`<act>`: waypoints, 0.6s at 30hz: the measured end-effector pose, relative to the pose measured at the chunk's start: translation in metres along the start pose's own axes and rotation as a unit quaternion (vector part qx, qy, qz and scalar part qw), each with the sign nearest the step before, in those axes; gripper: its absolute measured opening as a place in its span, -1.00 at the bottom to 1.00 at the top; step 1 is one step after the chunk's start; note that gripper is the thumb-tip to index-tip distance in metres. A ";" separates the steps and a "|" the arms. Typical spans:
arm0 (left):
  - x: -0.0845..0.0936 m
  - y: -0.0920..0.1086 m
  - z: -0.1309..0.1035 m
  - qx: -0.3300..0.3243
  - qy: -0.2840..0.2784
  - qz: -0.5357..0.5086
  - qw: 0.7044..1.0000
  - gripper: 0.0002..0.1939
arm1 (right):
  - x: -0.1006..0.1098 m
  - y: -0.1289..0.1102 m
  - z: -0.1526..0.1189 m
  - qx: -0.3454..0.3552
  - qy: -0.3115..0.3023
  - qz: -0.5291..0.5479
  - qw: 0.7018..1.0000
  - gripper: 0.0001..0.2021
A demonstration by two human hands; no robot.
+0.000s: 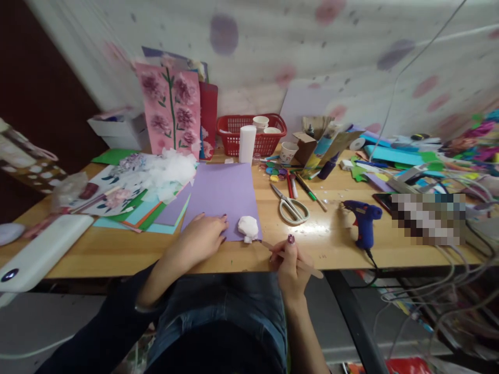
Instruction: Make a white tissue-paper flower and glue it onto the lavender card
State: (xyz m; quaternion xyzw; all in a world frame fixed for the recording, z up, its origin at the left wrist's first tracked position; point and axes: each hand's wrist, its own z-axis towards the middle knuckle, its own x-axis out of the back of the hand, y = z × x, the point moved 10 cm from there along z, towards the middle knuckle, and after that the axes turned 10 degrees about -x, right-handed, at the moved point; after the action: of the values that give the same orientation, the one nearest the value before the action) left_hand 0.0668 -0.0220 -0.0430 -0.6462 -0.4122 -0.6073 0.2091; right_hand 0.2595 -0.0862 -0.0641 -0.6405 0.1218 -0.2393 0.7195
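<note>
My left hand (202, 240) lies flat on the purple sheet (224, 200), pinning it — the white paper ball (248, 228) sits on that sheet's near corner. My right hand (291, 265) pinches a thin wooden stick (290, 254), tip toward the ball.

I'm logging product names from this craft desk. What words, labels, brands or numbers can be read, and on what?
No text is legible.
Tall tube near the cardboard box: coloured print, too blurred to read.
Blue glue gun: no readable marking.
Item right of it: pixelated.
Purple paper under the left hand: blank.
</note>
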 end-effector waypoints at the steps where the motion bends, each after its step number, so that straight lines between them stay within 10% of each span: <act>1: 0.000 0.000 0.000 0.000 -0.003 0.002 1.000 -0.61 | 0.001 0.004 0.000 -0.020 0.003 0.015 1.000 -0.45; 14: 0.001 -0.002 -0.001 -0.010 0.022 -0.024 0.999 -0.65 | 0.023 -0.011 0.001 -0.014 0.069 0.090 0.993 -0.47; 18: 0.033 -0.006 -0.010 0.015 0.159 -0.114 0.981 -0.77 | 0.032 -0.030 0.002 0.039 0.067 0.133 0.988 -0.57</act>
State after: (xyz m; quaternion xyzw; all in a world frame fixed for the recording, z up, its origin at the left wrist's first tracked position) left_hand 0.0530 -0.0169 -0.0106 -0.4870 -0.4535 -0.7161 0.2107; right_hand 0.2825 -0.1023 -0.0303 -0.5726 0.2445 -0.1882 0.7596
